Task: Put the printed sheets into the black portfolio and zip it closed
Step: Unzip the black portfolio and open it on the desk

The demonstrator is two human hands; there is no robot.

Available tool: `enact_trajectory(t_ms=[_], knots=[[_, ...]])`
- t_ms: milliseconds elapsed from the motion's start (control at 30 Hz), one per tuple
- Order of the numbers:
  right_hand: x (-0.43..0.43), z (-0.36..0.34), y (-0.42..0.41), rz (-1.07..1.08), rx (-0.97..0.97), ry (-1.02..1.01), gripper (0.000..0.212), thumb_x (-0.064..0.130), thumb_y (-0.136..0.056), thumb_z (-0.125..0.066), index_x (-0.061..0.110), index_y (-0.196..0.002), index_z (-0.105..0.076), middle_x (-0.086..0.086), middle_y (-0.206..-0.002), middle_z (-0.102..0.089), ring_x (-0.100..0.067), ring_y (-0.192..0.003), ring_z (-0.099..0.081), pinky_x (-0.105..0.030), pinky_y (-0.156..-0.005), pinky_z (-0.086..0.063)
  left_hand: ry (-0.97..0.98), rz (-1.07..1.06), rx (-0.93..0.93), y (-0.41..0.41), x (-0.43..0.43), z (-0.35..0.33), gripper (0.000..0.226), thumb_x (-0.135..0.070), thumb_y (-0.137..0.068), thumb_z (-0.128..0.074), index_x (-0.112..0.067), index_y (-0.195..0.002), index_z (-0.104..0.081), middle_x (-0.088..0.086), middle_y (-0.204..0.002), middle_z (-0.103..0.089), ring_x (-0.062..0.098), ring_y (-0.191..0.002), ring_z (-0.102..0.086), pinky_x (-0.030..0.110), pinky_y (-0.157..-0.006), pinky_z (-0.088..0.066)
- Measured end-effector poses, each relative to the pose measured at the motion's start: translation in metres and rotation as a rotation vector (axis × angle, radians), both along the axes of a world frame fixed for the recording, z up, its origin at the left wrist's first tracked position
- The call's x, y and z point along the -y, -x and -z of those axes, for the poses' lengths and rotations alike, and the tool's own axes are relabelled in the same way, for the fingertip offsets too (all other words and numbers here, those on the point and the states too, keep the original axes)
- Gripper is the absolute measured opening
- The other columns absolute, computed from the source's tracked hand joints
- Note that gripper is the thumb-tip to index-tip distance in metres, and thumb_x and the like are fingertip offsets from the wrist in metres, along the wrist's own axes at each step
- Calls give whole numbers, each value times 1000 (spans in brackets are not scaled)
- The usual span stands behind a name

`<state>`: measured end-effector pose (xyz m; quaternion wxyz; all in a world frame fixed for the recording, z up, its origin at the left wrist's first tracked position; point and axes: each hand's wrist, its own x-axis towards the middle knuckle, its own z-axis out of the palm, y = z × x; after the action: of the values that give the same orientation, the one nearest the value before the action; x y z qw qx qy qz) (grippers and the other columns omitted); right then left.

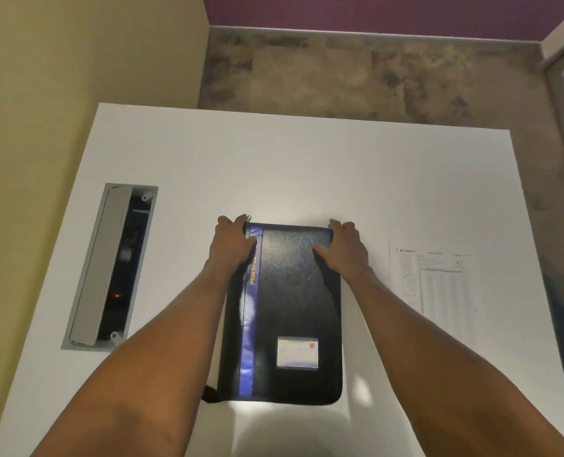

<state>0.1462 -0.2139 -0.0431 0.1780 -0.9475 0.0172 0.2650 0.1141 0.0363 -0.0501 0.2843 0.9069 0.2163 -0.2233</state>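
Note:
A black portfolio (293,301) with a blue stripe and a clear card pocket lies closed and flat in the middle of the white table (307,166). My left hand (232,244) rests on its far left corner, fingers curled at the edge beside a metal zipper pull (248,218). My right hand (344,247) lies on the far right corner, thumb on the cover and fingers over the edge. The printed sheets (434,282) lie flat on the table to the right of the portfolio, apart from it.
An open grey cable tray (109,265) is sunk into the table at the left, with a small red light inside. A yellow wall runs along the left. Beyond the table's far edge is mottled stone floor.

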Motion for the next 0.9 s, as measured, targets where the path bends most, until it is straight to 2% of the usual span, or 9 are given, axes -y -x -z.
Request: enact_trajectory(t_ms=[200, 367, 467, 533, 633, 733, 833, 900], knots=[[-6, 14, -4, -34, 57, 20, 54, 44, -94, -63, 16, -140, -52, -12, -138, -50, -31, -131, -48, -43, -102, -48, -5, -19, 38, 1, 1, 2, 54, -28, -97, -65, -16, -148, -52, 16, -139, -42, 34, -132, -47, 47, -104, -49], [-10, 21, 0, -119, 167, 116, 36, 37, -96, -55, 14, -122, -62, -11, -120, -60, -30, -112, -55, -40, -93, -44, -13, -41, 60, 11, 0, 4, 48, -27, -95, -68, -14, -139, -56, 15, -137, -45, 32, -129, -48, 46, -99, -51], [-35, 24, -12, -236, 251, 29, 26, 26, -101, -50, 12, -117, -66, -10, -117, -62, -30, -108, -58, -40, -90, -44, 2, -60, 57, 14, -2, 5, 51, -29, -93, -72, -18, -141, -56, 12, -137, -45, 29, -129, -49, 46, -100, -52], [-61, 24, -25, -338, 228, -93, 26, 24, -105, -48, 15, -120, -67, -9, -120, -62, -29, -109, -59, -40, -91, -45, 6, -82, 60, 14, -3, 7, 53, -30, -92, -74, -20, -141, -56, 10, -136, -45, 28, -128, -50, 46, -100, -52], [-100, 24, -47, -470, 157, -225, 26, 32, -106, -53, 21, -123, -70, -6, -119, -63, -25, -109, -61, -38, -90, -46, 8, -133, 70, 11, -3, 11, 53, -30, -90, -78, -18, -138, -58, 11, -132, -45, 33, -115, -59, 43, -96, -53], [-126, 30, -63, -587, 56, -258, 24, 37, -106, -56, 25, -120, -71, -3, -115, -64, -24, -100, -63, -39, -84, -50, 18, -210, 57, 8, -1, 14, 50, -26, -90, -79, -12, -132, -58, 13, -128, -45, 37, -104, -63, 36, -84, -47], [-141, 44, -72, -631, -25, -241, 15, 24, -101, -56, 28, -110, -68, 4, -111, -65, -20, -97, -63, -33, -74, -42, 48, -246, 68, 5, 2, 15, 41, -22, -90, -77, -9, -125, -59, 11, -119, -45, 35, -101, -61, 35, -78, -42], [-145, 51, -76, -652, -31, -222, 22, 19, -98, -56, 28, -114, -69, 11, -102, -58, -17, -91, -58, -28, -70, -38, 69, -251, 76, 3, 4, 14, 40, -19, -89, -75, -6, -123, -59, 14, -117, -48, 35, -100, -61, 35, -77, -43]])
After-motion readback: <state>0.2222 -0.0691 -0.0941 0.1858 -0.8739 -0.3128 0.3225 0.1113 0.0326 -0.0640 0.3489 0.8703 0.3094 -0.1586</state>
